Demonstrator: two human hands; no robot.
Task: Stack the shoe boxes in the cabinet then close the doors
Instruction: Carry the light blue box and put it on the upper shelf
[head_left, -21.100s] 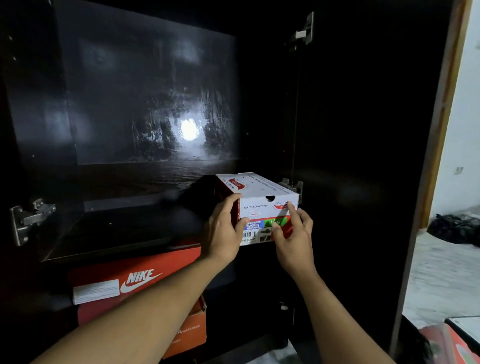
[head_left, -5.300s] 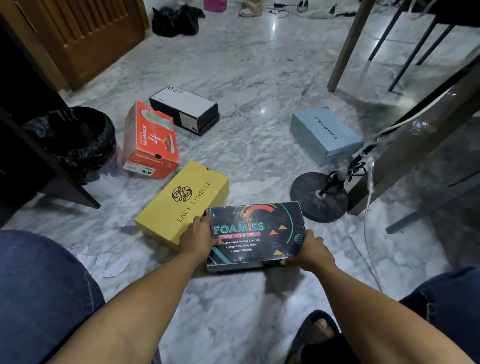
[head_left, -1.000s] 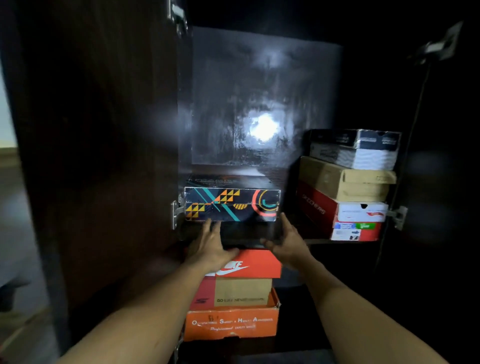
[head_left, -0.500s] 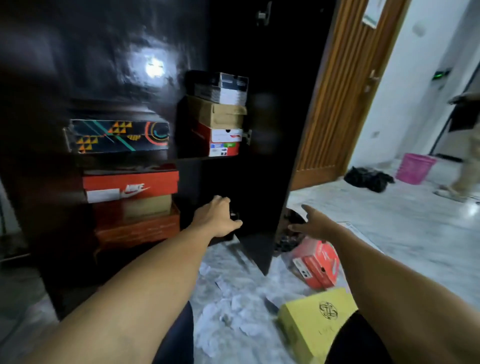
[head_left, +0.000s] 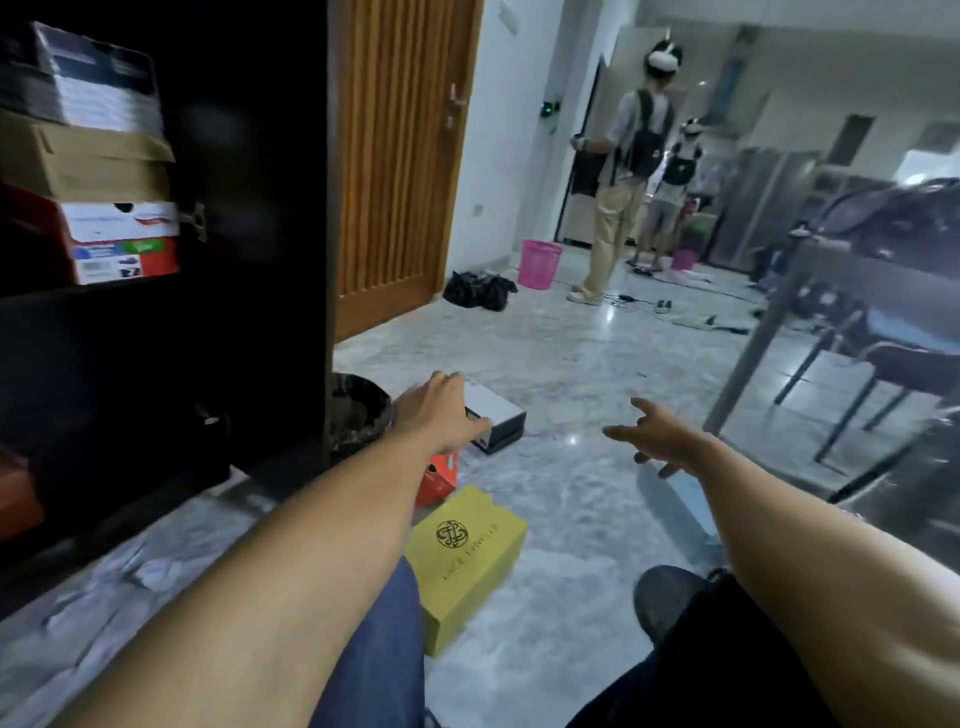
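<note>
Moved since a second ago: our hands have left the patterned box on the cabinet shelf and now reach over the floor. Our view has swung right, so that box is out of sight.

Shoe boxes, stored: three stacked on the upper shelf of the cabinet (head_left: 104, 332). The red-and-white box (head_left: 122, 241) is lowest, the brown box (head_left: 88, 161) lies on it, and the black-and-white box (head_left: 98, 85) is on top. The cabinet door (head_left: 260, 182) stands open.

Shoe boxes, loose on the floor (head_left: 561, 353):
- yellow box (head_left: 467, 561), nearest us
- orange box (head_left: 439, 478), just beyond it and partly hidden by our left forearm
- white-topped box (head_left: 496, 413), farther out
- pale blue box (head_left: 685, 499), partly behind our right forearm

Hands: our left hand (head_left: 441, 410) is empty with its fingers straight, in front of the white-topped box; we cannot tell whether it touches. Our right hand (head_left: 657, 434) is empty with its fingers spread, above the floor.

Surroundings: black-lined bin (head_left: 358, 415) beside the cabinet door; paper scraps (head_left: 150, 571) below the cabinet; wooden door (head_left: 400, 156); black bag (head_left: 478, 291) and pink basket (head_left: 540, 262) beyond it; two people (head_left: 623, 171) standing far off; counter (head_left: 852, 275) at right.
</note>
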